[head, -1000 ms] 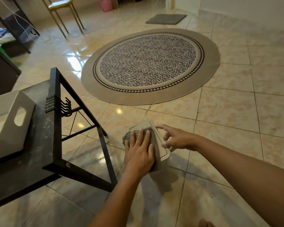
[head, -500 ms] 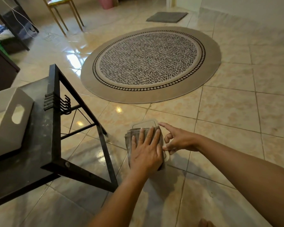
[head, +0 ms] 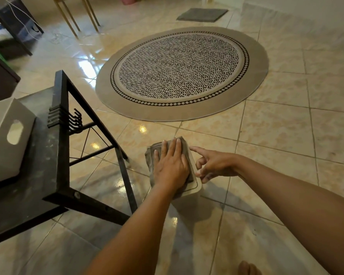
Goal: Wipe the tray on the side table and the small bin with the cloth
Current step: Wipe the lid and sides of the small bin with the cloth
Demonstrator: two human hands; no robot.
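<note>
Glossy tiles (head: 276,135) right of the side table (head: 40,175) carry the small bin (head: 197,187), my flat left hand (head: 170,167) pressing the cloth (head: 150,155) onto its top, my right hand (head: 216,165) touching its right edge, grip unclear to me, so a hard stroke may tip it.

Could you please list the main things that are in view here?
small bin: one, beige, on the floor by the side table
cloth: one, grey, folded on the bin's top
tray: one, white, on the side table
side table: one, black, at left
rug: one, round, beige with black pattern, on the floor beyond
mat: one, grey, far floor
left hand: one, flat on the cloth
right hand: one, at the bin's right edge
</note>
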